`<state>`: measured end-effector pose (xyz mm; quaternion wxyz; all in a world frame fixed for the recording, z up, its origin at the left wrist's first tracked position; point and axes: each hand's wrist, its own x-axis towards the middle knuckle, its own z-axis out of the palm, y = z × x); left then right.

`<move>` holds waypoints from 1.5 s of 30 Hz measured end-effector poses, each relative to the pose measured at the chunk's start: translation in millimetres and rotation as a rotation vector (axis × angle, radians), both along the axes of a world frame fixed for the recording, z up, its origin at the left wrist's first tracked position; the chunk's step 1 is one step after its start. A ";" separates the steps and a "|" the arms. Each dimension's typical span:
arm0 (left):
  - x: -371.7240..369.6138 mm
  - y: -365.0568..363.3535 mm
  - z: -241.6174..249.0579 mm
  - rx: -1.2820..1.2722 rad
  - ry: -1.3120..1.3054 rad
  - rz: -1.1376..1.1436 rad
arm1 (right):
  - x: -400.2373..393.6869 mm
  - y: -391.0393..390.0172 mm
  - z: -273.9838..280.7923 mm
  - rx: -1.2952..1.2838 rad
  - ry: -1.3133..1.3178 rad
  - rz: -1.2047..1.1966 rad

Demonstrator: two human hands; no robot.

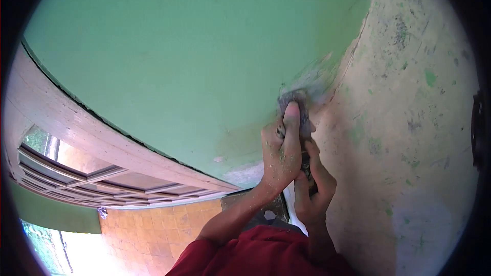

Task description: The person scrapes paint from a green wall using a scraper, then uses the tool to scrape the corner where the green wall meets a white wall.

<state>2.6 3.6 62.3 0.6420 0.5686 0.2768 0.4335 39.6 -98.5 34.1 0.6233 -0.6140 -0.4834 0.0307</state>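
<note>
A scraper with a broad, dusty blade [296, 97] lies against the green wall [179, 71], near the corner where it meets a pale, stained wall [399, 138]. My left hand [284, 148] is closed round the upper part of the scraper, its thumb pressed along the blade. Lower down, my right hand [317, 189] wraps round the dark handle [306, 166]. Green flecks and dust cover my left hand and wrist. Around the blade the green paint is scuffed to a whitish patch [314, 79].
A pale wooden frame [112, 138] with window panes [102, 174] runs along the left. Orange floor tiles [153, 230] show below. A dark flat object [276, 209] is by my left forearm. A dark round-edged thing [478, 130] is at the far right.
</note>
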 end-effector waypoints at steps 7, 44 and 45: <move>1.3 -3.5 -4.8 -0.067 -0.007 -0.014 | -5.0 -9.5 -0.5 -0.037 -0.010 -0.031; -3.9 -0.5 12.6 -0.057 -0.012 -0.050 | -5.9 2.2 -8.6 0.025 0.001 -0.035; -3.5 0.0 8.7 -0.050 -0.017 -0.048 | -4.2 1.1 -14.0 0.044 -0.036 -0.038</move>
